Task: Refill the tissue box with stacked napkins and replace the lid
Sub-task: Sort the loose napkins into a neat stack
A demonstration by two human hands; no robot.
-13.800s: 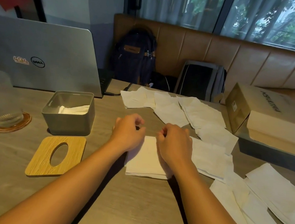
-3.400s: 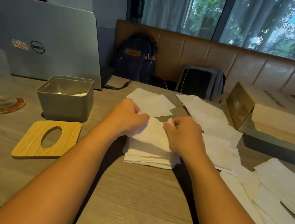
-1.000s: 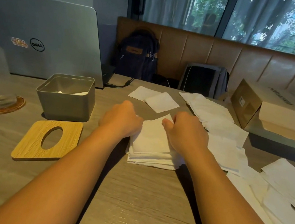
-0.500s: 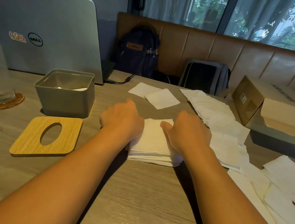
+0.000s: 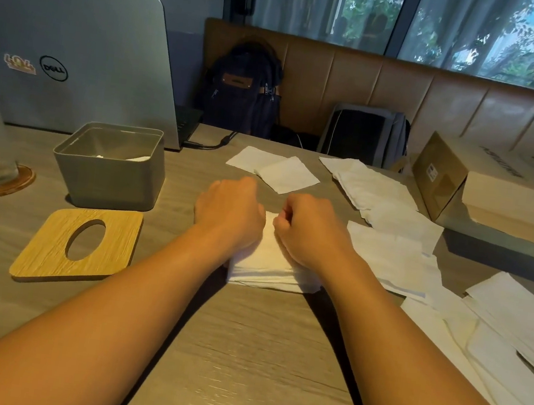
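Wooden table (image 5: 240, 350), scattered napkins (image 5: 386, 260), perhaps leather bench (image 5: 406, 95)

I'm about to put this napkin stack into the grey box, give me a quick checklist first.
1. Tissue box open, lid off in front of it: ok.
2. Room inside box: ok, only a scrap of white shows.
3. Napkin stack squared: not ok, a near corner juts out.
4. Left hand and right hand gripping the stack: cannot tell, fingertips hidden.
5. Loose napkins all gathered: not ok, many lie to the right.
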